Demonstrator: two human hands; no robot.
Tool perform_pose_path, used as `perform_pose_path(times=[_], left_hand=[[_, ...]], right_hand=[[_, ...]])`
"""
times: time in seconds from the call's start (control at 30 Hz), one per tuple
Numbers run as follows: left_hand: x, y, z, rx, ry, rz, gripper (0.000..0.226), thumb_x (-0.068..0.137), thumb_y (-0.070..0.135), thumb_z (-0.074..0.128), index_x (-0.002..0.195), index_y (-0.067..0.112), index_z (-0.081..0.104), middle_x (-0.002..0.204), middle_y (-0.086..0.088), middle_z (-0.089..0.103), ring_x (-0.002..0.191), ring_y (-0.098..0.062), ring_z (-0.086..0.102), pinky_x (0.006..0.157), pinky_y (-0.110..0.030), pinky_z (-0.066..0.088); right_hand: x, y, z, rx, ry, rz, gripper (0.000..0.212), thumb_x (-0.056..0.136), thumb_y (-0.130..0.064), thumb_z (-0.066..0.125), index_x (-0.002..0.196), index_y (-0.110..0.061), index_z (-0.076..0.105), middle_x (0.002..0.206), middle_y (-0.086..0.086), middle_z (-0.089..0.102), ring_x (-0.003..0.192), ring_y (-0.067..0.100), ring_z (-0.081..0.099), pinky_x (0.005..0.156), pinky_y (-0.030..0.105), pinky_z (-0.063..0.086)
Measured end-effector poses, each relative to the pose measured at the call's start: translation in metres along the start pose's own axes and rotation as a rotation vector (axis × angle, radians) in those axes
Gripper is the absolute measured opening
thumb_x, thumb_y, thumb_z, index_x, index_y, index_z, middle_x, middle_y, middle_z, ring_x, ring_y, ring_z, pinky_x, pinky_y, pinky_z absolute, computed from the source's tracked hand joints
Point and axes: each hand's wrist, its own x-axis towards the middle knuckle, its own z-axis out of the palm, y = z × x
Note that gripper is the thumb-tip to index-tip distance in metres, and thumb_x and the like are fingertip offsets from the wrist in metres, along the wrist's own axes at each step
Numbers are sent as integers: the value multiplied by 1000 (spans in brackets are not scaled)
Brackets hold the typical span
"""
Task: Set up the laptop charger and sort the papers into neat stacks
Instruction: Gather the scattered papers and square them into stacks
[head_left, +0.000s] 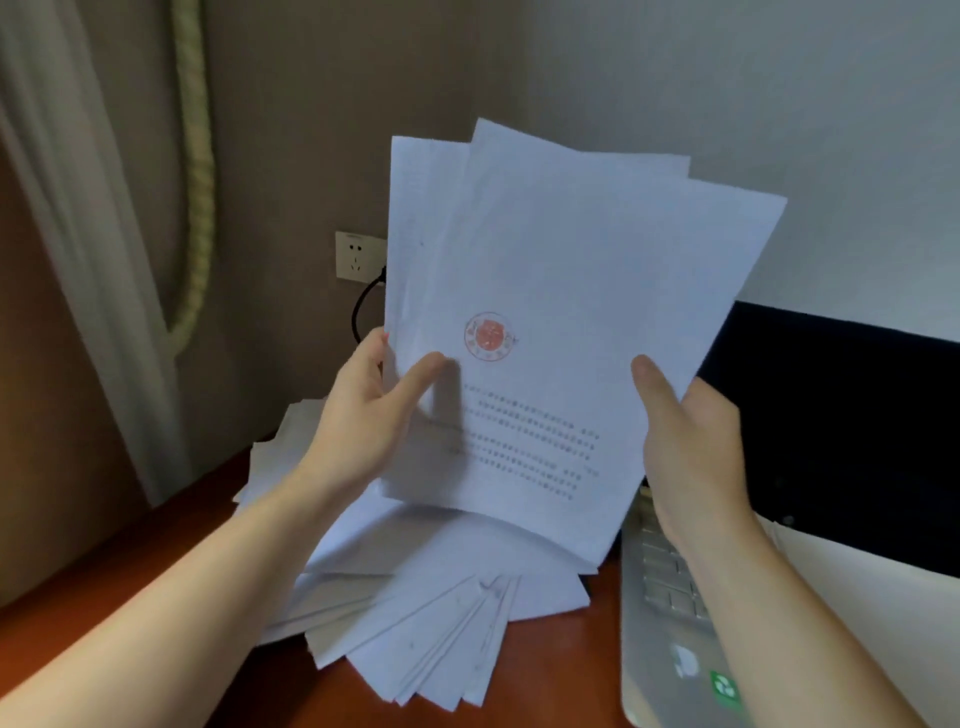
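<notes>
From the head view, we see a loose sheaf of white printed paper sheets (571, 249) held upright above the desk, its top edges fanned unevenly. The front sheet carries a round red stamp (490, 336) above blurred lines of text.

The left hand (363, 421) grips the sheaf's left edge, thumb on the front and fingers behind. The right hand (688, 447) grips the right edge the same way.

Below lies a messy spread pile of white paper sheets (441, 618) on the reddish-brown wooden desk (550, 670). Just right of the pile sits an open silver laptop (660, 597), its screen dark.

On the wall behind we see a white wall socket (357, 255). A black cable (362, 306) loops down beside it, its plug end hidden by the sheets. A pale curtain (78, 218) hangs at left.
</notes>
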Motion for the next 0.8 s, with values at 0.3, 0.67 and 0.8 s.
perform_pose_path(times=[0.3, 0.67, 0.8], left_hand=[[-4, -13, 8, 17, -34, 23, 15, 106, 20, 54, 119, 27, 56, 115, 21, 71, 113, -4, 65, 95, -25, 51], [-26, 9, 37, -139, -50, -236, 20, 109, 20, 46, 118, 15, 64, 111, -3, 78, 106, -24, 73, 100, -48, 55], [-57, 20, 80, -185, -183, -406, 24, 109, 21, 45, 114, 14, 68, 105, -6, 79, 96, -24, 76, 95, -45, 58]], right_hand=[[-1, 17, 0, -67, -140, 69, 39, 90, -10, 71, 119, -33, 59, 108, -17, 72, 99, 2, 68, 77, 21, 53], [-9, -21, -33, -229, -196, 142, 28, 100, -12, 57, 114, -35, 62, 106, -17, 73, 97, 2, 69, 77, 20, 55], [-25, -40, -84, -374, -84, 269, 25, 98, -8, 53, 96, -28, 68, 93, -11, 76, 84, 6, 71, 74, 28, 52]])
